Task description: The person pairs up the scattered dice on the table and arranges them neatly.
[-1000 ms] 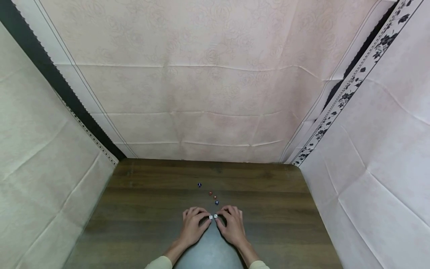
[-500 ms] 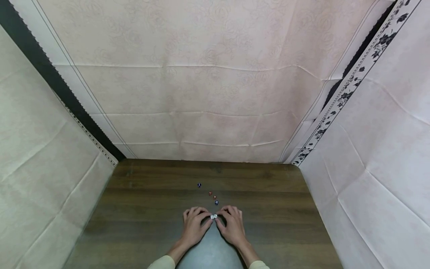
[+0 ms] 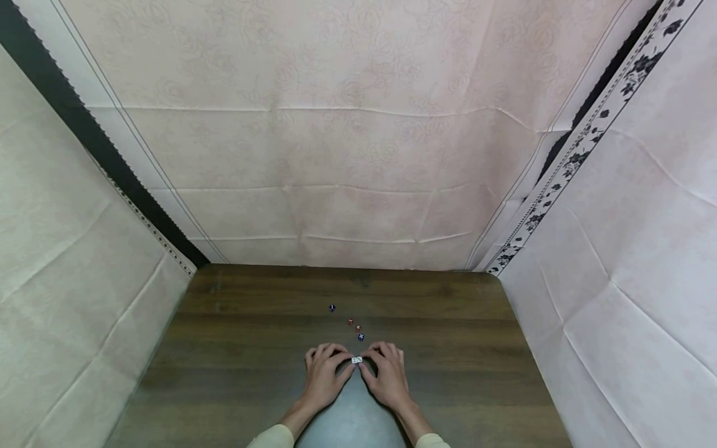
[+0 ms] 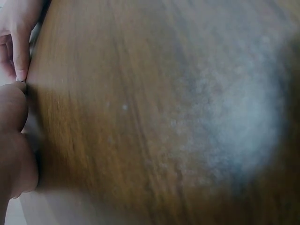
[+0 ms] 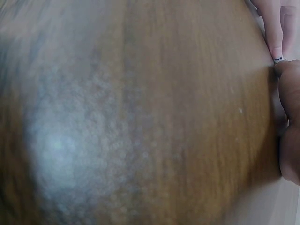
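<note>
Two white dice meet side by side between my hands near the front of the wooden table (image 3: 252, 348). My left hand (image 3: 323, 377) pinches the left white die (image 3: 354, 360) between thumb and forefinger. On the other side, my right hand (image 3: 389, 377) holds the right white die (image 3: 360, 359) in the same kind of pinch. In the right wrist view a white die (image 5: 278, 59) with dark pips peeks out at the fingertips. The left wrist view has both hands at its left edge, the dice mostly hidden by fingers.
Just beyond the hands lies a blue die (image 3: 361, 337). Farther off are a red die (image 3: 358, 328), another red die (image 3: 350, 322) and a dark blue die (image 3: 332, 308). Pale cloth hangs (image 3: 358, 186) behind the table and along both sides.
My left hand has shifted slightly right with its white die, closing the small gap to the other white die. My right hand has stayed nearly still.
</note>
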### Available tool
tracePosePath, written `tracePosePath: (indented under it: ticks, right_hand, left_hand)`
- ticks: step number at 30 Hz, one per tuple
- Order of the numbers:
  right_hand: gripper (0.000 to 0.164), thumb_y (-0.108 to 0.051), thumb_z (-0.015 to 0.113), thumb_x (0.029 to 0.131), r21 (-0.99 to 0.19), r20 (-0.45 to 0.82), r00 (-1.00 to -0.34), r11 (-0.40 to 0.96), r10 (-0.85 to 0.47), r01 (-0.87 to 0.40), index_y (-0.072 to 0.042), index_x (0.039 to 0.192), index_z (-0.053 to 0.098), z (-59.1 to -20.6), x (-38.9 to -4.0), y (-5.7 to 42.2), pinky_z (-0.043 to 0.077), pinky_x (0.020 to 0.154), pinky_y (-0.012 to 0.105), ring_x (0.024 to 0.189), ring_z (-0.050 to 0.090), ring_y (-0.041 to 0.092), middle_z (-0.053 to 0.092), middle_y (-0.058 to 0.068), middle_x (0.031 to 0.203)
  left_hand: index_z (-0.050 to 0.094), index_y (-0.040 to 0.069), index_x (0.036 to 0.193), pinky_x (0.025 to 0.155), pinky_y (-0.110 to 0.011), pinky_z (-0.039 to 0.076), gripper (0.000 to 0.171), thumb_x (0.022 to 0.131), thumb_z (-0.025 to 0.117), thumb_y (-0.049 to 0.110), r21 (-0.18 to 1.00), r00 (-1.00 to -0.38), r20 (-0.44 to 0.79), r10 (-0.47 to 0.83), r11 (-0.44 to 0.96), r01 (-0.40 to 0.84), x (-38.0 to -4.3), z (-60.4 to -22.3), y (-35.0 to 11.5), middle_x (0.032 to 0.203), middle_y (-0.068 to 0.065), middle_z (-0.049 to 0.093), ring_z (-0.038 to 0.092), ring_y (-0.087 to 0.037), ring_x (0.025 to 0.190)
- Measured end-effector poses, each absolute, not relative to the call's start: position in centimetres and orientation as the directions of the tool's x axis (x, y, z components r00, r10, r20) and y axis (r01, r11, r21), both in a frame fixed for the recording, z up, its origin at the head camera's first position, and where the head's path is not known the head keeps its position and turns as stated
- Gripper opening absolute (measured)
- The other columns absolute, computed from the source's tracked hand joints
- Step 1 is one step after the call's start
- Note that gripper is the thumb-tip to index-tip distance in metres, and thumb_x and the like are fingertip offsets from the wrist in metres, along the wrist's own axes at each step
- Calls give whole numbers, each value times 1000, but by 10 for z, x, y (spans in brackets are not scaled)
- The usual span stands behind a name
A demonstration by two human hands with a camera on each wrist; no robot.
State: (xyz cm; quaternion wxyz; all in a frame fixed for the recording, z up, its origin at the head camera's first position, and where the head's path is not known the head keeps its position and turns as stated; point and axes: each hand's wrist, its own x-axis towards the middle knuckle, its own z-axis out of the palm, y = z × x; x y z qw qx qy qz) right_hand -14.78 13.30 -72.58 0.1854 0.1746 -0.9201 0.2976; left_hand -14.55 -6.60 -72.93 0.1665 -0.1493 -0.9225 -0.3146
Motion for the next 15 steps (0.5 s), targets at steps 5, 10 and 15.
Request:
tracePosePath:
  ticks: [5,10,15]
  right_hand:
    - [17,-22,96,92,-481,447,-869,762,-212,-433,-21,107,86,-727,-148,133,41,96,45,110,62,19,73,-1,117]
    - [17,-23,96,92,-480,449,-868,762,-212,-434,-22,106,86,-728,-148,133,40,97,44,110,62,19,73,-1,117]
    - [17,-23,95,93,-487,442,-872,761,-209,-429,-22,107,86,-727,-148,134,40,98,45,111,62,19,73,-1,117]
  left_hand:
    - [89,24,108,104,-60,36,15,95,94,28,544,-909,382,166,755,367,-145,-727,-66,116,5,78,66,-28,117]
    - [89,24,108,104,-61,36,15,94,94,28,552,-905,394,160,746,372,-144,-726,-65,115,4,78,66,-29,117]
    - [89,24,108,104,-62,36,16,94,95,28,550,-903,400,158,746,375,-144,-727,-65,116,4,78,66,-28,117]
